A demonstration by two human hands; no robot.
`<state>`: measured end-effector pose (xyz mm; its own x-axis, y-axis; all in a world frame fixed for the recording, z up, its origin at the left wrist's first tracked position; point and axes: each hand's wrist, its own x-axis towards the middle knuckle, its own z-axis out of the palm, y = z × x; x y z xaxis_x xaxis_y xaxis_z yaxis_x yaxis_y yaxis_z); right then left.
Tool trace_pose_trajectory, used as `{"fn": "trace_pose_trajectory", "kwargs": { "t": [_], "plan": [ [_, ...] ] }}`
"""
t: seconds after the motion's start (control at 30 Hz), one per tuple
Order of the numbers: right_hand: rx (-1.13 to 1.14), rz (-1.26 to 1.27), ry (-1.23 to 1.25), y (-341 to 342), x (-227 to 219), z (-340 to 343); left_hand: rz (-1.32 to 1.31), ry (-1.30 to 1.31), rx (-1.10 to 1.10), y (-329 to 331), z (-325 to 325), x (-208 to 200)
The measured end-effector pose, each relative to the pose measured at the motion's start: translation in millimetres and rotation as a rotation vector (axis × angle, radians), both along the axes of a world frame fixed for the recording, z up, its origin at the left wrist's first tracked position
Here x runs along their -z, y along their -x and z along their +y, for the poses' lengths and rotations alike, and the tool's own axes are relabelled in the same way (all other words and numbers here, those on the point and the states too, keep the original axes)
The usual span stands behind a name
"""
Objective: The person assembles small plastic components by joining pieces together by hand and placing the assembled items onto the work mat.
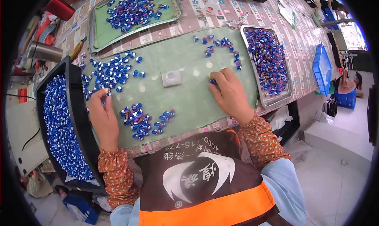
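My left hand [103, 113] is at the lower edge of a loose pile of small blue-and-white pieces [114, 70], thumb and forefinger pinched around one small piece. My right hand [231, 93] is over the right part of the green mat [189, 107], its fingertips closed on a small dark blue piece [212, 81]. Between the hands sits a small whitish square block [171, 78] with a round recess. Nearer to me lies a cluster of blue pieces with pinkish parts [136, 121]. A curved row of similar pieces [225, 42] lies beyond my right hand.
At the left stands a deep black bin [73, 80] full of blue-and-white pieces. A metal tray [289, 90] packed with blue and reddish pieces is on the right. Another tray [94, 42] lies at the far left. A white bottle [212, 5] and a blue plastic tray [321, 70] are farther off.
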<state>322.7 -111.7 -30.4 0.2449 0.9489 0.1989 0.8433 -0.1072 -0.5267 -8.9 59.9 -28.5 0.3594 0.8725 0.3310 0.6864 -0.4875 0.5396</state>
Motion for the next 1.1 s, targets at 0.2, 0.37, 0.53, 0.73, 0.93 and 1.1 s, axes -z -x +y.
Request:
{"fn": "trace_pose_trajectory", "kwargs": {
  "t": [0.2,0.37,0.53,0.73,0.93,1.1],
  "plan": [
    [0.026,0.144,0.022,-4.6,2.8,-7.0,-0.608,0.527,0.071,2.9,-25.8,-16.7],
    [0.029,0.1,0.007,-1.9,2.5,-3.4,-0.812,0.725,0.116,-2.7,-48.8,-31.0],
    [0.027,0.078,0.028,4.3,0.6,1.5,-0.855,0.82,0.067,-10.5,-66.3,-37.8],
    [-0.07,-0.021,-0.027,7.9,-8.0,12.5,-0.882,1.005,0.183,-11.9,-78.8,-31.1],
    [-0.122,0.25,-0.048,29.0,-32.7,37.1,-0.982,1.07,0.18,-19.2,-84.4,-32.8],
    [-0.287,-0.125,-0.139,40.7,-35.4,61.1,-0.961,1.048,0.231,-18.4,-86.1,-31.8]
  ]
}}
